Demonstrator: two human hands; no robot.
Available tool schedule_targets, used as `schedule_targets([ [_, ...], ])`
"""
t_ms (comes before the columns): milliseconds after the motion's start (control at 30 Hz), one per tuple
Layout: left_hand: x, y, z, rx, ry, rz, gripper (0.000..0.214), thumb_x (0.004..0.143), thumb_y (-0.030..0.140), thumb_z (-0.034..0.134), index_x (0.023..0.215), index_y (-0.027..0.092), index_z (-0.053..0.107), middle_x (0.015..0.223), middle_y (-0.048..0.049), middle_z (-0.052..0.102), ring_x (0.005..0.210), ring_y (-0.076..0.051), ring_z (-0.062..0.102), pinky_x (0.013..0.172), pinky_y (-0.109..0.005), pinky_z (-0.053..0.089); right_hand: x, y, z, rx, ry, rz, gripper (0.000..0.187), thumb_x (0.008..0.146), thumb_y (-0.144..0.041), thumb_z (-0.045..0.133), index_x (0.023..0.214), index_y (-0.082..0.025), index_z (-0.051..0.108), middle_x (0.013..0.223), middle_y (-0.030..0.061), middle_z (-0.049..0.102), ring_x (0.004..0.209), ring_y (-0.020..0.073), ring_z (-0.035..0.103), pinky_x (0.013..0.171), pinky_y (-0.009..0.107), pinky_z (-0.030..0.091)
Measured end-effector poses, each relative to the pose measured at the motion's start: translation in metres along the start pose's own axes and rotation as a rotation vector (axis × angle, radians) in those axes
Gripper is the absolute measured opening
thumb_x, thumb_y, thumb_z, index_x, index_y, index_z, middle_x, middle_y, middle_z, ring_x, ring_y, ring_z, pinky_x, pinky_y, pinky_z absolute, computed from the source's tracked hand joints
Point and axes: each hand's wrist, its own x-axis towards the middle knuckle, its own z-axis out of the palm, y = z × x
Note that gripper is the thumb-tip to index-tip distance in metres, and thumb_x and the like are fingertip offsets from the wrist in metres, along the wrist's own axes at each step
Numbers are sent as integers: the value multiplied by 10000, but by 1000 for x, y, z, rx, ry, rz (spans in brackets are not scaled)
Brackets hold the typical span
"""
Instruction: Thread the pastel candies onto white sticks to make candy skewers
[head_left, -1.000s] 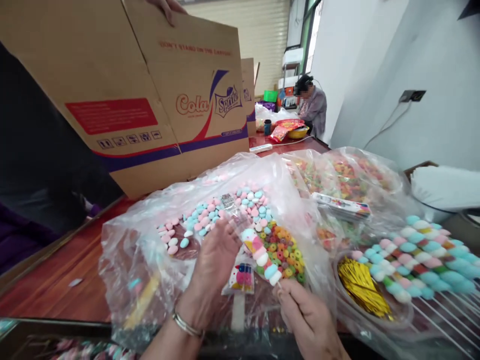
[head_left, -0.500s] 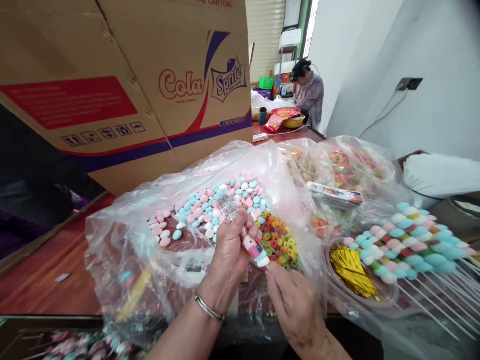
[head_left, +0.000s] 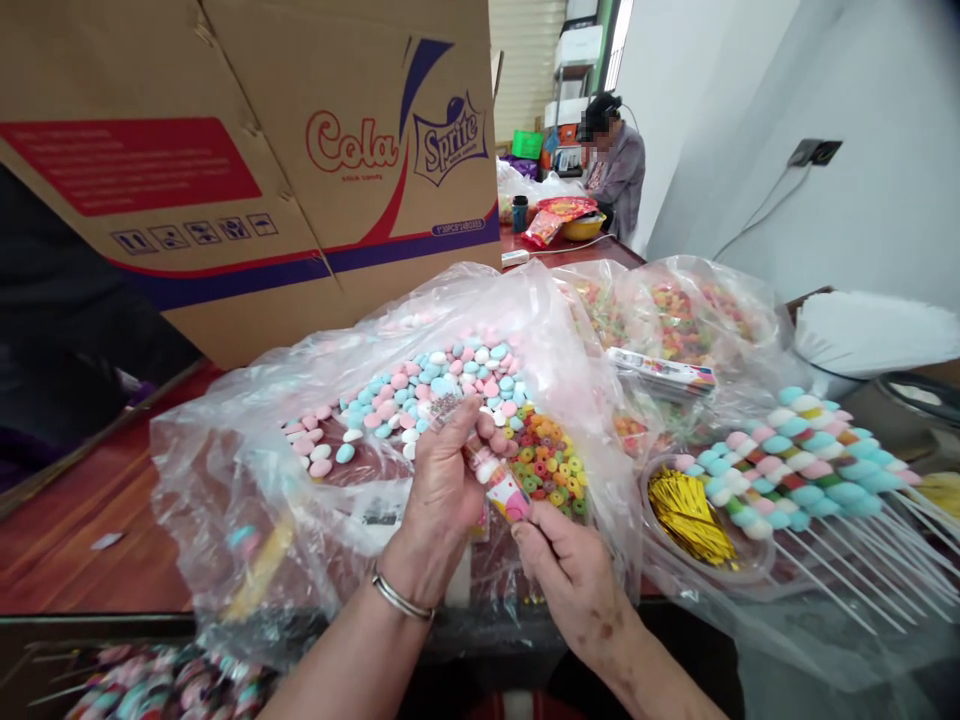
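My left hand (head_left: 442, 490) is closed round a small clear wrapper bag (head_left: 501, 488) with a candy skewer inside it. My right hand (head_left: 566, 575) pinches the skewer's lower end just below the bag. Both hands hover over a large open plastic bag (head_left: 247, 470) holding loose pink, blue and white candies (head_left: 420, 390) and coloured ring candies (head_left: 547, 460). A silver bangle (head_left: 397, 598) sits on my left wrist.
A tilted cardboard carton (head_left: 285, 170) stands behind the bag. Finished candy skewers (head_left: 795, 470) lie at the right beside a bowl of gold twist ties (head_left: 686, 515). More candy bags (head_left: 675, 320) lie behind. Another person (head_left: 615, 165) sits at the far end.
The wrapper bag has slid further over the candy skewer, so most candies are now covered by my left hand. The carton has tilted nearer. My view has shifted slightly down.
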Motion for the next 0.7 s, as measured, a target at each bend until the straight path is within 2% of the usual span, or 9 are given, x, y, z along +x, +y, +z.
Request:
schedule_targets([
  [100, 4, 2, -3, -52, 18, 40, 219, 709, 203, 769, 672, 145, 562, 558, 62, 520, 450, -63, 492, 478, -210, 469, -6, 0, -3, -143, 40, -115, 229, 963, -317, 393, 912, -187, 574, 619, -25, 536, 548, 112, 496, 519, 206, 364],
  [200, 2, -6, -5, -71, 32, 41, 253, 711, 182, 765, 650, 154, 521, 528, 76, 469, 419, -48, 436, 424, -185, 417, -9, 2, -2, -273, 126, -248, 282, 976, -244, 338, 841, -174, 576, 569, -23, 510, 497, 108, 476, 506, 221, 337],
  [333, -11, -25, -2, -77, -37, -8, 290, 738, 174, 754, 644, 157, 480, 506, 94, 393, 391, -21, 346, 373, -146, 325, -4, 3, 5, -312, 209, -345, 303, 961, -196, 347, 723, -180, 535, 510, -39, 449, 431, 93, 402, 461, 241, 276],
  [533, -20, -37, -1, -60, -82, -26, 330, 751, 216, 757, 642, 168, 449, 510, 86, 400, 397, -29, 349, 366, -151, 310, 2, 4, 11, -200, 202, -271, 293, 962, -236, 351, 725, -185, 516, 538, -36, 451, 461, 95, 403, 464, 228, 303],
  [633, -19, -40, -5, -30, -75, -32, 314, 767, 215, 745, 650, 170, 457, 501, 83, 401, 404, -39, 355, 378, -161, 326, 1, 2, 5, -167, 129, -205, 313, 962, -271, 362, 691, -192, 496, 539, -36, 446, 473, 99, 415, 467, 227, 319],
  [700, -19, -42, -8, -18, -57, -13, 321, 771, 208, 742, 641, 169, 451, 496, 86, 389, 406, -39, 347, 387, -164, 334, 1, 0, -1, -122, 99, -170, 274, 959, -295, 388, 753, -189, 535, 579, -28, 495, 514, 109, 469, 501, 220, 373],
])
